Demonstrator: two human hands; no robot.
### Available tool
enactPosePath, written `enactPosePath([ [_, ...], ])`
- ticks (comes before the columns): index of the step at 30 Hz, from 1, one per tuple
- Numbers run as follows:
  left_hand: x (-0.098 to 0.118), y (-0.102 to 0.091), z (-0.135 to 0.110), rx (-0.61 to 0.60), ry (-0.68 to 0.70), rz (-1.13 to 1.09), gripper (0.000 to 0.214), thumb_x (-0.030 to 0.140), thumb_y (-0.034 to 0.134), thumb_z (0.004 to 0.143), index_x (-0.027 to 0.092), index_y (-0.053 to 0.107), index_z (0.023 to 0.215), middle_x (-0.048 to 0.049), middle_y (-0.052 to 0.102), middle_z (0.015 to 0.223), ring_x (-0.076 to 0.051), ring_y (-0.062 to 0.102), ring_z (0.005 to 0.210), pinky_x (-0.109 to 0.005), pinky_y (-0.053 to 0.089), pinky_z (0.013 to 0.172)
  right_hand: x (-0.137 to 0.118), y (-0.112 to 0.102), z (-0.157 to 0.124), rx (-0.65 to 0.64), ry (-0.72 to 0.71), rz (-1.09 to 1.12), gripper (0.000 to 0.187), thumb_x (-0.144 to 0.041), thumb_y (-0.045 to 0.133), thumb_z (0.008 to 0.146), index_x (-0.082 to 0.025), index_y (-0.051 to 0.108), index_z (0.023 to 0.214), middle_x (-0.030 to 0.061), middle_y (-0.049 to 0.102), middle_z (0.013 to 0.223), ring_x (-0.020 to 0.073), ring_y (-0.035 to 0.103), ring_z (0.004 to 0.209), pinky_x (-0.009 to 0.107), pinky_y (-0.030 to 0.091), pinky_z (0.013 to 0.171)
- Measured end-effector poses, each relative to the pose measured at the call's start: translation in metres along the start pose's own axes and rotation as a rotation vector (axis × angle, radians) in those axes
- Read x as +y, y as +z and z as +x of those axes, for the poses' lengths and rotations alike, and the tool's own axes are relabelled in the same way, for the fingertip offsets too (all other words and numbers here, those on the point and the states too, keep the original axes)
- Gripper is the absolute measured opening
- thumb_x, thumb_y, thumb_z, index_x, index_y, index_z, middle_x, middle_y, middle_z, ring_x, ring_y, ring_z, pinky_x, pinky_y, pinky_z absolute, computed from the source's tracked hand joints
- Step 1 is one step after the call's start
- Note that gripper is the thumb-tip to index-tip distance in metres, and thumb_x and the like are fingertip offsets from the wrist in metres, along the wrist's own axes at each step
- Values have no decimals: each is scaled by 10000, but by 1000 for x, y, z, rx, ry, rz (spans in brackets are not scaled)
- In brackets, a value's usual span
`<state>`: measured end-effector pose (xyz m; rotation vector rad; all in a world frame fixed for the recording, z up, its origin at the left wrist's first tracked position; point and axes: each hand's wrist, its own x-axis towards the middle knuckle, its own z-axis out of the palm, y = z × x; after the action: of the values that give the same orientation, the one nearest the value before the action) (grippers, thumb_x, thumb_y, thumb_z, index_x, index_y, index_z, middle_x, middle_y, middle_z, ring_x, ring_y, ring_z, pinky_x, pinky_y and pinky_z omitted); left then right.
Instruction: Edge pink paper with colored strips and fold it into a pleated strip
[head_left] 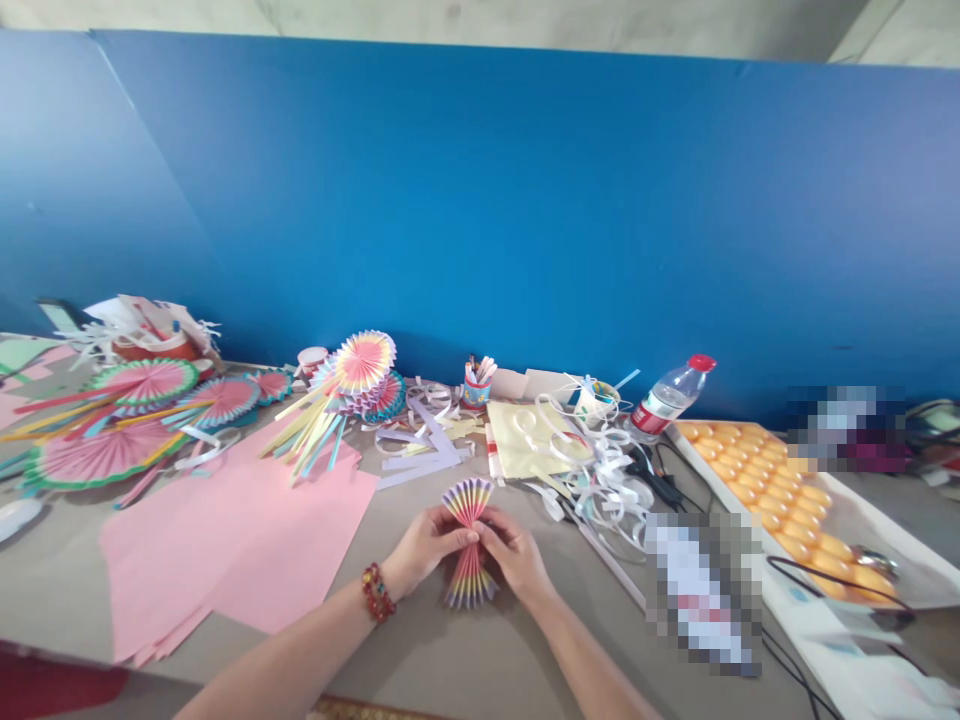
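A pleated rainbow paper strip [468, 497], pinched at its middle, fans out above and below my hands. My left hand [427, 545], with a red bead bracelet [377, 593] at the wrist, grips the pinched middle from the left. My right hand [514, 552] grips the same spot from the right. Both hands rest low over the grey table [465, 660], close to its near edge.
Pink paper sheets [240, 545] lie left of my hands. Finished paper fans [142, 382] and a round rainbow fan [364, 362] sit behind. White paper strips [600, 465], a water bottle [670, 398], a pen cup [475, 385] and an orange tray [780, 495] are at the right.
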<state>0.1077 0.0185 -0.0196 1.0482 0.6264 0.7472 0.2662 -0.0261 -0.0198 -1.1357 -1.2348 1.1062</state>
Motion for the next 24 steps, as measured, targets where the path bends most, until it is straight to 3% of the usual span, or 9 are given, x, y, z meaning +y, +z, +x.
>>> enactPosePath([
  [6,1,1,-1,-15,-27,-31,399,450,845,660,138,743,888,-67,734,832,-208,662,768,-324,517,786,1,1,-1,5,37,35,289,-481,683,823,-243,729,981,53,726,943,260,663,933,372,522,863],
  [14,3,-1,-1,37,-57,-84,423,435,868,631,142,728,902,-58,730,845,-184,656,735,-313,517,767,2,3,-3,-14,100,109,365,-517,691,805,-227,675,1026,7,657,747,179,616,653,291,520,605],
  [24,-1,-5,1,80,-62,-171,356,404,863,652,131,706,820,-37,702,745,-151,635,651,-272,506,680,-2,3,-7,-26,70,37,282,-453,705,815,-193,600,784,-17,586,690,127,536,622,234,438,592],
])
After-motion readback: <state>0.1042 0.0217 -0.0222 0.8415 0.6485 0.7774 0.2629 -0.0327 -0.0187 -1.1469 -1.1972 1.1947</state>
